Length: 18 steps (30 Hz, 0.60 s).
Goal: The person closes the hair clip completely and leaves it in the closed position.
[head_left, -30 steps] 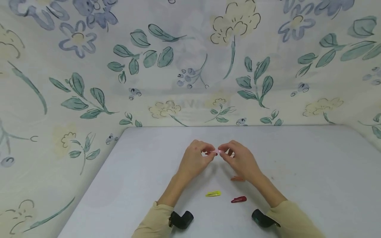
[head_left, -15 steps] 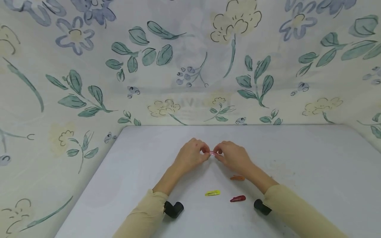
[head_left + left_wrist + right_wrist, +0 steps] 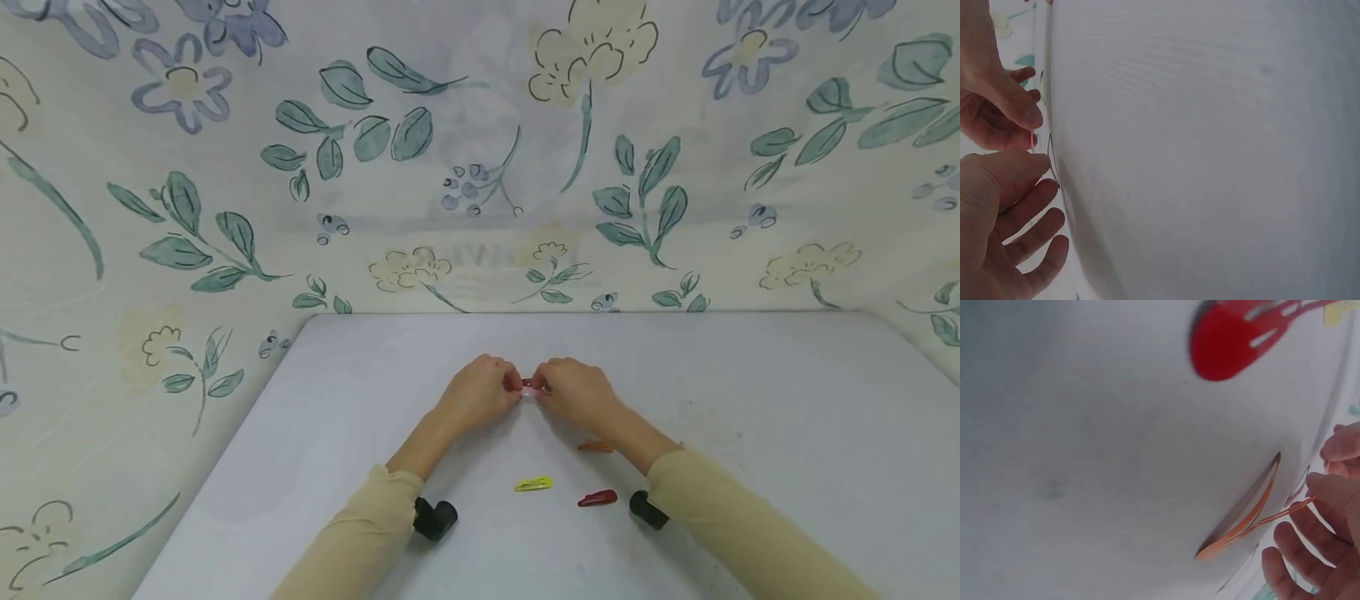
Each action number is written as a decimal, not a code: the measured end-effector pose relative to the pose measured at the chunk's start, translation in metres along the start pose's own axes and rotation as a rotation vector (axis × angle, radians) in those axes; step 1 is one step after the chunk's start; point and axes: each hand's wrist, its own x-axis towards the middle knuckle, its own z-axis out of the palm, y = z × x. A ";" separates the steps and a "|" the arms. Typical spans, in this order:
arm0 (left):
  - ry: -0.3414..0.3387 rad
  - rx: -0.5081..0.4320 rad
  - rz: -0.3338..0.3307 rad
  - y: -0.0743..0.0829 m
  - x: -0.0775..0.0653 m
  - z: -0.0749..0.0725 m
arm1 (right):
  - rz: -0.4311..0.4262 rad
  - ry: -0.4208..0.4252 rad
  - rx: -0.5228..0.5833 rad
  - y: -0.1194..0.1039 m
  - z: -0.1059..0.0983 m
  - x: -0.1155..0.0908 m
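Over the far middle of the table, both hands meet at a small pink snap hair clip. My left hand pinches one end between thumb and index finger, and my right hand pinches the other. Its middle shows as a thin pink edge between the fingertips in the left wrist view, and the fingers cover the rest. A dark red hair clip appears just behind it in the head view. In the left wrist view the left hand's other fingers are spread and loosely bent.
Nearer the body on the white table lie an orange hair clip, a yellow hair clip and a red hair clip. The orange one lies close below the right wrist. Flowered cloth hangs behind the table.
Both hands have shifted slightly left with the pink clip, and have come closer together. The clips nearer the body lie as before.
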 end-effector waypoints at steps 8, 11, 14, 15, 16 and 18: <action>-0.047 0.002 -0.006 -0.001 0.006 0.002 | 0.019 -0.019 -0.012 -0.003 0.000 0.003; -0.049 0.018 0.001 0.000 0.007 0.002 | 0.025 -0.023 -0.017 -0.003 0.002 0.004; -0.052 0.032 -0.007 0.001 0.007 0.000 | 0.016 -0.023 -0.032 -0.004 0.003 0.006; -0.053 0.035 -0.010 0.001 0.007 0.000 | 0.012 -0.022 -0.037 -0.004 0.003 0.006; -0.054 0.037 -0.013 0.001 0.007 0.000 | 0.008 -0.022 -0.042 -0.004 0.003 0.007; -0.055 0.042 -0.011 0.002 0.007 -0.001 | 0.009 -0.023 -0.047 -0.004 0.004 0.007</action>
